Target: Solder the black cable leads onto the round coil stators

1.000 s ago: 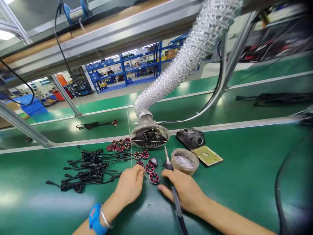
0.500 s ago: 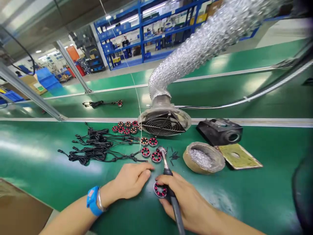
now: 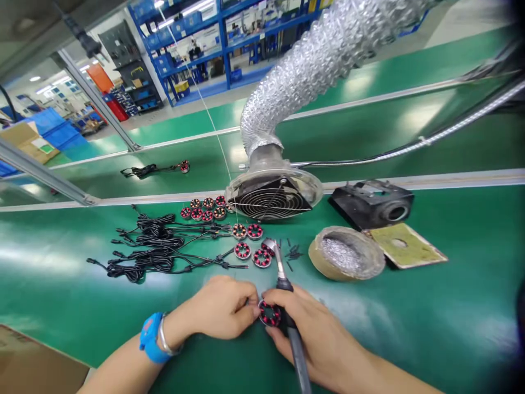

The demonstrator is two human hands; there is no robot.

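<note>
My right hand (image 3: 314, 328) is wrapped round the dark handle of a soldering iron (image 3: 296, 342). Its thumb and a finger also hold a ring-shaped motor stator (image 3: 269, 313) with red windings. The iron's metal tip points away from me, past more stators (image 3: 261, 258) on the bench. My left hand (image 3: 225, 307) is closed, thumb and forefinger pinched together at the left rim of the held stator. Anything finer between those fingertips is too small to make out. Left of the stators lie several bundled black cables (image 3: 151, 246) with bare wire ends.
A fume extractor fan (image 3: 270, 202) on a silver duct (image 3: 295, 82) hangs over the bench. To the right are a tape roll (image 3: 320, 262) with silvery filling, a black iron stand (image 3: 373, 205) and a yellow sponge (image 3: 406, 246). Small black sleeves (image 3: 293, 253) lie beside the tip.
My left hand has come right and its fingers have curled from stretched to pinched at the stator's rim. My right hand still holds the iron and stator. The view has shifted slightly.
</note>
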